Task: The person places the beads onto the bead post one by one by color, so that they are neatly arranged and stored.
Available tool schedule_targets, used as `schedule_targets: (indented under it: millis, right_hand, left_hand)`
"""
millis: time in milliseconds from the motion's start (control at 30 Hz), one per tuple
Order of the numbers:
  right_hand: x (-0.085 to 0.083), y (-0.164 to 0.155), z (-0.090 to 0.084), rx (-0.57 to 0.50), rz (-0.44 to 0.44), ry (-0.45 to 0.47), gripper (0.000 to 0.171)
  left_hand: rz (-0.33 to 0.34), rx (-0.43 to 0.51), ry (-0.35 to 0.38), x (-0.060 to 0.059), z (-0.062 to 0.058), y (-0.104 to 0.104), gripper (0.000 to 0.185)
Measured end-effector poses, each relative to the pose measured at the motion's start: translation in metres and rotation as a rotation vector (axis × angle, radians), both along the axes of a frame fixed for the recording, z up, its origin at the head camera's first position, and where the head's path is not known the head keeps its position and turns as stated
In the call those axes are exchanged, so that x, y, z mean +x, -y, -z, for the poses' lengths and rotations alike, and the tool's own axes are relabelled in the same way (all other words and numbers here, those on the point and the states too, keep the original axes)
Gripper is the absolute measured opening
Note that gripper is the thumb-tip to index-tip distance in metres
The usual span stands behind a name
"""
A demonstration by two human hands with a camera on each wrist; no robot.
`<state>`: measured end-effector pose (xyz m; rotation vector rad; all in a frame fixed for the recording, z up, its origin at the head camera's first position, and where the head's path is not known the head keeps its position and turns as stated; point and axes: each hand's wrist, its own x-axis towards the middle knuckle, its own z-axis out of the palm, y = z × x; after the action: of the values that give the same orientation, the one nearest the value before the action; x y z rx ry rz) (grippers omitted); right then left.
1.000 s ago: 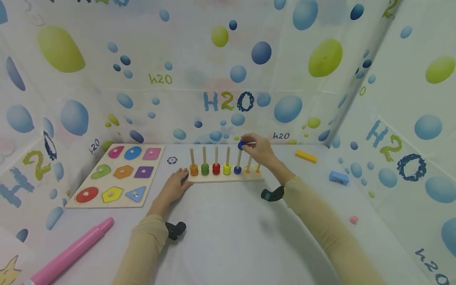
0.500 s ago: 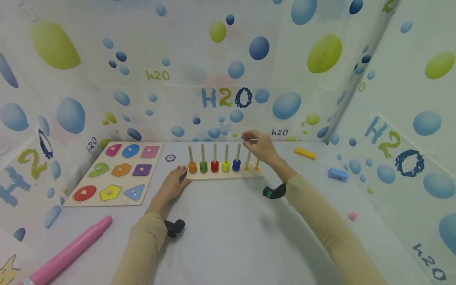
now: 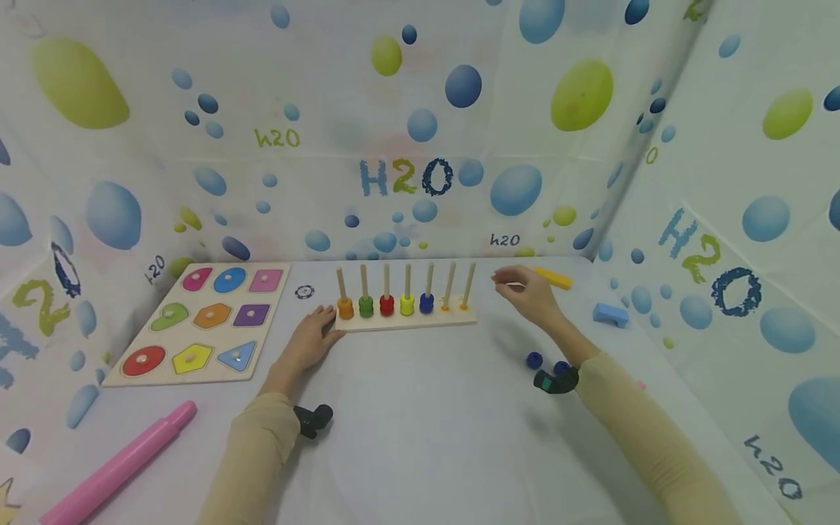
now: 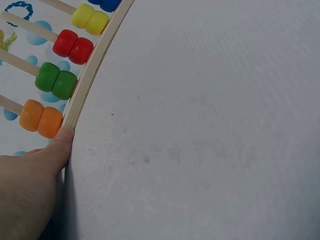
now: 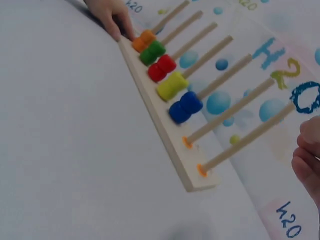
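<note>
A wooden peg stacker (image 3: pixel 407 321) stands at mid-table with a row of upright pegs. Pairs of orange beads (image 3: pixel 345 308), green beads (image 3: pixel 365 306), red beads (image 3: pixel 387 305), yellow beads (image 3: pixel 407 304) and blue beads (image 3: pixel 426 302) sit on its pegs; the two rightmost pegs are bare. My left hand (image 3: pixel 310 341) holds the stacker's left end, the thumb (image 4: pixel 64 137) against its front corner. To the right of the stacker, my right hand (image 3: pixel 530 293) hovers with loosely bent fingers (image 5: pixel 306 165) and nothing visible in them. Two loose blue beads (image 3: pixel 534 361) lie below the right wrist.
At the left lies a shape puzzle board (image 3: pixel 190 343) with knobbed pieces, and a big pink marker (image 3: pixel 125 467) in front of it. A poker chip (image 3: pixel 305 292) lies behind my left hand. A yellow block (image 3: pixel 554 278) and a blue block (image 3: pixel 610 315) are at the right.
The right hand has let go of a blue bead, which now sits second on the blue peg. That hand has moved right, off the stacker. My left hand stays in place.
</note>
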<state>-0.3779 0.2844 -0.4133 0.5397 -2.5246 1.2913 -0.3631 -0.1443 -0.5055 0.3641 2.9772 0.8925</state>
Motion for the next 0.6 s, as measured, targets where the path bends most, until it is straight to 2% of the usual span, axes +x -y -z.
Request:
schedule_targets:
  millis: [233,433,600]
  right_hand:
    - [0.019,-0.037,0.024,0.014,-0.008,0.07,0.028]
    - [0.041,-0.06,0.044,0.089,-0.034,0.162,0.028]
    - [0.062,-0.068,0.047,0.149,-0.135,0.248,0.029]
  left_hand:
    - [0.0,0.012,-0.011,0.001,0.001,0.001,0.058]
    - [-0.002,0.009,-0.002,0.0,0.0,0.0,0.06]
    - [-0.005,0.012,0.004,-0.001,0.0,0.0,0.06]
